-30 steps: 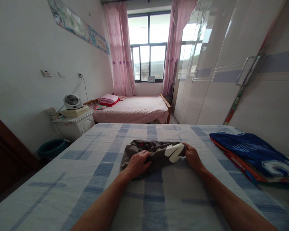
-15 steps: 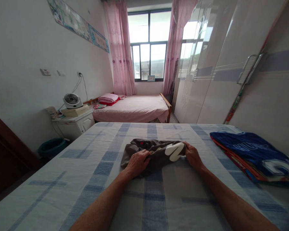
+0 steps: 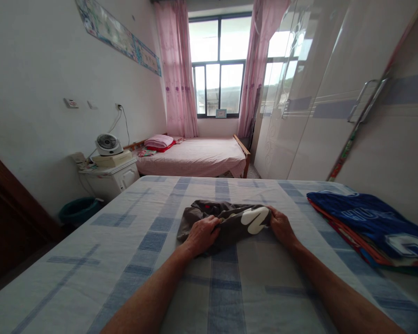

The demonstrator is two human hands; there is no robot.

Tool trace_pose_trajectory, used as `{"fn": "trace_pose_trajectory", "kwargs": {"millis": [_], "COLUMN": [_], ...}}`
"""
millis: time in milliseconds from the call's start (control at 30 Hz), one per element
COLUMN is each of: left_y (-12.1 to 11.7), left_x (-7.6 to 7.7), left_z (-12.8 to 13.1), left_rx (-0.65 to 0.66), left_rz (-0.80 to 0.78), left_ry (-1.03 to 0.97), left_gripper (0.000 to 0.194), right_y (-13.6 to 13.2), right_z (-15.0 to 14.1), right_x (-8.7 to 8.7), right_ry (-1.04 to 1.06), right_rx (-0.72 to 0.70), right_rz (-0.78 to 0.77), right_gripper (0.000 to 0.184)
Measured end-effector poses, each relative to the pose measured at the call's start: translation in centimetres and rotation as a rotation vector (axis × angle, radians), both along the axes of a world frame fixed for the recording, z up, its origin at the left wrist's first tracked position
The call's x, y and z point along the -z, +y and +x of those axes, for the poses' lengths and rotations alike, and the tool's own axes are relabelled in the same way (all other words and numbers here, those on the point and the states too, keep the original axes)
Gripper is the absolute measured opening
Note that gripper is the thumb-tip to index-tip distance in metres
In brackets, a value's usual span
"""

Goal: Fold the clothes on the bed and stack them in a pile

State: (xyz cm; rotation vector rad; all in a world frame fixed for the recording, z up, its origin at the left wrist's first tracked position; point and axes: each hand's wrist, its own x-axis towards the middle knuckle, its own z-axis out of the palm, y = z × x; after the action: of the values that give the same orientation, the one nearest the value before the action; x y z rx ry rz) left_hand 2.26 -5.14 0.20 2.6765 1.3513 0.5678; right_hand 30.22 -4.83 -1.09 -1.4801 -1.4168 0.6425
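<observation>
A dark grey-brown garment point(image 3: 235, 232) with a large white print lies bunched on the bed point(image 3: 167, 297), whose sheet is white with blue checks. Its exact kind cannot be told from the folds. My left hand point(image 3: 204, 234) rests on the garment's near left part, with the fingers closed on the cloth. At the right end, beside the white print, my right hand point(image 3: 280, 225) pinches the edge of the cloth. The fingertips of both hands are partly hidden in the fabric.
Folded clothes point(image 3: 369, 222), a blue jersey uppermost, are stacked on the bed's right side. Beyond stands a pink-covered bed point(image 3: 202, 153) below the window. A fan point(image 3: 108, 144) sits on the white cabinet point(image 3: 116, 178), near a green bin point(image 3: 80, 211). A glossy wardrobe point(image 3: 310, 139) lines the right.
The view has shifted slightly, so everything sits a little farther right. Both hands keep their hold on the garment, which looks almost the same.
</observation>
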Motion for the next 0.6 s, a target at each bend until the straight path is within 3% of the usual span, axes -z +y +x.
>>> {"fn": "trace_pose_trajectory", "kwargs": {"millis": [300, 600], "left_y": [0.06, 0.02], "left_x": [0.09, 0.04], "left_z": [-0.04, 0.04], "left_rx": [0.006, -0.008], "left_rz": [0.015, 0.008], "left_ry": [0.020, 0.030], "left_gripper": [0.017, 0.017], "right_y": [0.25, 0.30], "right_z": [0.25, 0.27], "right_x": [0.34, 0.34], "right_ry": [-0.164, -0.196], "right_rx": [0.012, 0.029], "right_rz": [0.071, 0.057], "right_gripper": [0.041, 0.042]}}
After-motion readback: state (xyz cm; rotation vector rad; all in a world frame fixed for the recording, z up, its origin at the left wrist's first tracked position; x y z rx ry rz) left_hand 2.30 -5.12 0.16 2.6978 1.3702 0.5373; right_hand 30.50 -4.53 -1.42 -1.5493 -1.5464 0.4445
